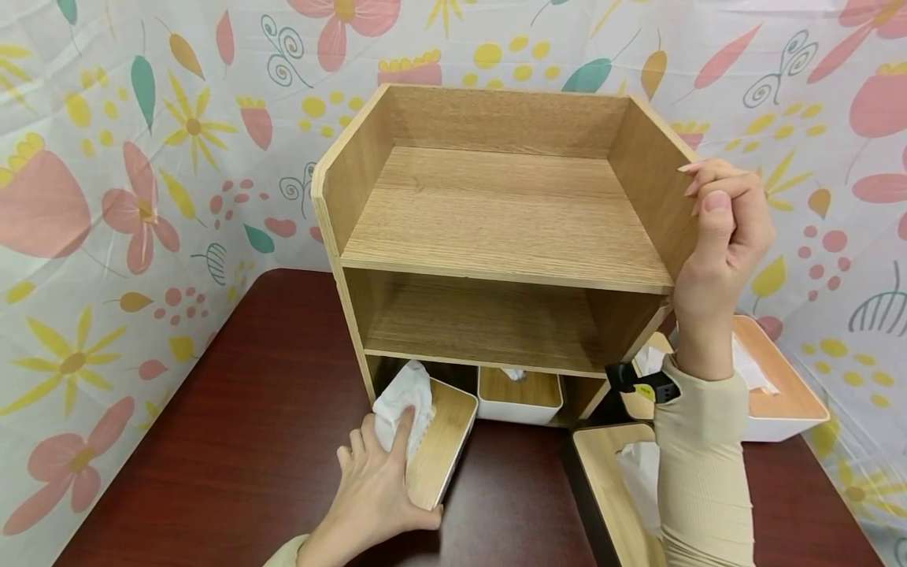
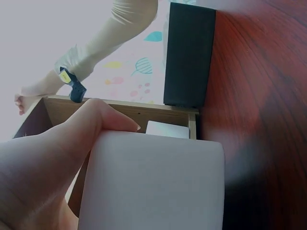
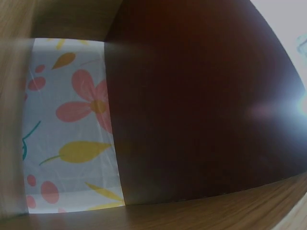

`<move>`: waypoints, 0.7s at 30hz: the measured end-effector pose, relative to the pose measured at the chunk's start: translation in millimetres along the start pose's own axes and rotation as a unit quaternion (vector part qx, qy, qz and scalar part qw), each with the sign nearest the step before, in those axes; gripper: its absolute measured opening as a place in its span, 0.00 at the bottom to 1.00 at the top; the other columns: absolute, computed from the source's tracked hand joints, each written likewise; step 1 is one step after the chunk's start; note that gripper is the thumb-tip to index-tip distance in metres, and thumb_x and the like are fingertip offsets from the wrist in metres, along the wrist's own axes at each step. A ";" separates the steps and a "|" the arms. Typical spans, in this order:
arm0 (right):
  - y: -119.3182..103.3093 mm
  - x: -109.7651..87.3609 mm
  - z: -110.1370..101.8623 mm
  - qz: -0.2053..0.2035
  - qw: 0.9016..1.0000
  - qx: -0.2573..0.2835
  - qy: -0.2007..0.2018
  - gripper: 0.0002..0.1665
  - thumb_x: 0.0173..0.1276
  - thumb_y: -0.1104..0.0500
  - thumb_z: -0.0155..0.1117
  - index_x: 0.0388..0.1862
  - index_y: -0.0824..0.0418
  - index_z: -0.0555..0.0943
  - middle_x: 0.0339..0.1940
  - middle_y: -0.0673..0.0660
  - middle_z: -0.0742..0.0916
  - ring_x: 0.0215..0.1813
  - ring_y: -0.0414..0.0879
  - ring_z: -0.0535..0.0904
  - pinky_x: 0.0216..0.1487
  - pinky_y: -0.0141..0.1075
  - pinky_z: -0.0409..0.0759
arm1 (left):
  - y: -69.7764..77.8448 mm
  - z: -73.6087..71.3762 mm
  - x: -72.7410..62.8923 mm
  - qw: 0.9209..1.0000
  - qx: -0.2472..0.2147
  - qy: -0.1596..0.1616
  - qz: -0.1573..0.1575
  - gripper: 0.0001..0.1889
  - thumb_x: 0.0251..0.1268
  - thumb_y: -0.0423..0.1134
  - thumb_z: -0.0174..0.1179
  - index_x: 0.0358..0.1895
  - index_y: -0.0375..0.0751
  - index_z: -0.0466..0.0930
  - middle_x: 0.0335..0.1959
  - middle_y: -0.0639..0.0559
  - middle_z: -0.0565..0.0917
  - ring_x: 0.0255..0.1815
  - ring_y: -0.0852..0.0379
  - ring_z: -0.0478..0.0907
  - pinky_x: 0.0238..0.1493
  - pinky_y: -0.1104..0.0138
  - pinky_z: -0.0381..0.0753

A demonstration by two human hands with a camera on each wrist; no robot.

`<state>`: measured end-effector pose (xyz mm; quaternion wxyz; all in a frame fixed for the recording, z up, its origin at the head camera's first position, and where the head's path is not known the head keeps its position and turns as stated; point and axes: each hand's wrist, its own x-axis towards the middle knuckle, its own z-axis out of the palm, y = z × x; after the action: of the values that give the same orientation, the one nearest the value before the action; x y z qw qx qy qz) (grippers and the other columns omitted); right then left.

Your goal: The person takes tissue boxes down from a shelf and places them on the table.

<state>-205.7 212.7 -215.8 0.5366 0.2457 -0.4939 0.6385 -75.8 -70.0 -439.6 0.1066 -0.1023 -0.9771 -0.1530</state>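
Note:
My left hand (image 1: 379,480) grips a tissue box (image 1: 446,441) with a light wooden lid and white sides. Its thumb lies at the near end and its fingers run along the left side, over the white tissue (image 1: 407,394). The box sits tilted at the lower left opening of a wooden desktop shelf (image 1: 496,213). In the left wrist view, the white box (image 2: 153,182) fills the foreground. At the top right, my right hand (image 1: 726,224) holds the front edge of the shelf's side panel with curled fingers.
Another white tissue box (image 1: 520,394) sits in the lower compartment. To the right stand a dark-sided tissue box (image 1: 602,480) and a white one with an orange-toned lid (image 1: 786,378), partly behind my right arm. A floral cloth (image 1: 177,197) hangs behind the dark red table (image 1: 212,441).

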 end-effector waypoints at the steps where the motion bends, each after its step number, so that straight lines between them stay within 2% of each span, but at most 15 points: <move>1: 0.1 -0.3 -0.1 0.000 1.000 -0.001 0.000 0.14 0.61 0.72 0.43 0.16 0.68 0.65 0.22 0.52 0.73 0.35 0.47 0.71 0.55 0.40 0.73 | 0.0 -0.5 -1.0 1.000 0.001 0.000 0.001 0.67 0.09 0.66 0.72 0.71 0.47 0.63 0.57 0.27 0.65 0.45 0.41 0.65 0.37 0.60 0.58; 9: 0.2 -0.6 0.5 0.000 1.000 0.004 0.003 0.14 0.61 0.72 0.42 0.15 0.68 0.65 0.22 0.52 0.73 0.35 0.47 0.72 0.55 0.41 0.73 | 0.5 -3.5 -7.0 1.000 0.003 0.000 0.005 0.68 0.07 0.66 0.73 0.71 0.47 0.63 0.57 0.29 0.66 0.45 0.43 0.65 0.37 0.60 0.57; 21: 1.0 0.3 -0.6 0.001 1.000 -0.001 0.004 0.14 0.62 0.72 0.43 0.16 0.68 0.66 0.22 0.52 0.73 0.35 0.48 0.72 0.56 0.41 0.73 | -5.0 -8.4 -18.0 1.000 0.004 0.007 -0.002 0.69 0.06 0.65 0.73 0.72 0.48 0.61 0.58 0.26 0.65 0.49 0.40 0.66 0.39 0.58 0.59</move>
<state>-206.6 213.4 -216.2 0.5385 0.2424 -0.4927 0.6392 -58.2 -80.4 -437.6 0.1138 -0.0993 -0.9770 -0.1503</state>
